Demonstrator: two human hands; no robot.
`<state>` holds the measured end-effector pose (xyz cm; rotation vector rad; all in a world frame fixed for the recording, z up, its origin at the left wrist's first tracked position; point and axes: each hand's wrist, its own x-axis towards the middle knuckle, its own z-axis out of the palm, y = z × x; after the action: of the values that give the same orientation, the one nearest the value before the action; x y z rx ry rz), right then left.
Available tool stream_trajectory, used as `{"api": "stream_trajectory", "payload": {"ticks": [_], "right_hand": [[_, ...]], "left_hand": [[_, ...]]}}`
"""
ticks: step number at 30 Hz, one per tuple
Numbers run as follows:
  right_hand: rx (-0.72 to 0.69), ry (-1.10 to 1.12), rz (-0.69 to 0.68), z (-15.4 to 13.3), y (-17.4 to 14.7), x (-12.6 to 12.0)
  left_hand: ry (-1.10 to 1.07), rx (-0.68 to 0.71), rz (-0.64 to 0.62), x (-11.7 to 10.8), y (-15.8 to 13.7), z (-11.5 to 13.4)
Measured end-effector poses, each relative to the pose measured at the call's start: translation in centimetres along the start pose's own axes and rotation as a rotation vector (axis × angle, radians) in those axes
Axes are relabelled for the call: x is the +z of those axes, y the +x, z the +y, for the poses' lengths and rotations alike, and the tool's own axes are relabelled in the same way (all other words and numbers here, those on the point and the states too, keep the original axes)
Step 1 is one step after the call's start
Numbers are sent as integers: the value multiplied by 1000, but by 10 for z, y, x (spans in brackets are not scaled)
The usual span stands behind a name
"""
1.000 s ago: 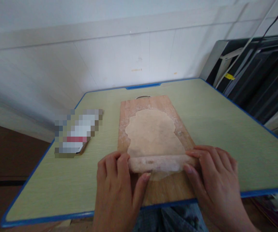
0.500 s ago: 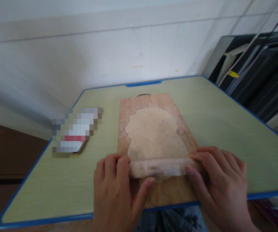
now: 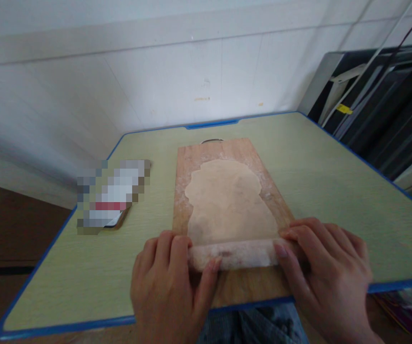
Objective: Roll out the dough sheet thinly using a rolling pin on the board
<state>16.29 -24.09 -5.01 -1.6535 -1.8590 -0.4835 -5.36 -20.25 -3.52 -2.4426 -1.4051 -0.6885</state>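
A thin, wavy-edged sheet of dough [image 3: 227,200] lies flat on a wooden cutting board [image 3: 188,155] dusted with flour. Across its near edge runs a whitish rolling pin [image 3: 245,255], which looks wrapped in the dough's near end; its tips are hidden under my hands. My left hand [image 3: 172,282] closes on the left end, fingers over the top and thumb pressed against the near side. At the opposite end, my right hand [image 3: 326,270] grips with curled fingers, its thumb resting along the pin.
The board stands on a pale green table [image 3: 335,191] with a blue rim. To the left lies a phone-like slab [image 3: 120,191], its face pixelated. A white wall [image 3: 206,71] rises behind, and dark flat panels [image 3: 395,110] lean at the right.
The rolling pin has shifted slightly towards me with both hands on it. My left thumb has come up from below the pin onto its near side.
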Motion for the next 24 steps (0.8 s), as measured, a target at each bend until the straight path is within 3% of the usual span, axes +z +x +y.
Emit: {"api": "stream_trajectory", "payload": {"ticks": [11, 16, 19, 24], "right_hand": [[9, -3, 16, -2, -2, -2], [-166, 13, -48, 14, -8, -5], [-274, 67, -103, 23, -6, -9], [-142, 99, -76, 20, 12, -9]], "left_hand": [[31, -48, -11, 1, -4, 2], [-33, 153, -72, -4, -10, -12], [-69, 185, -71, -8, -9, -18], [-27, 150, -19, -10, 11, -18]]}}
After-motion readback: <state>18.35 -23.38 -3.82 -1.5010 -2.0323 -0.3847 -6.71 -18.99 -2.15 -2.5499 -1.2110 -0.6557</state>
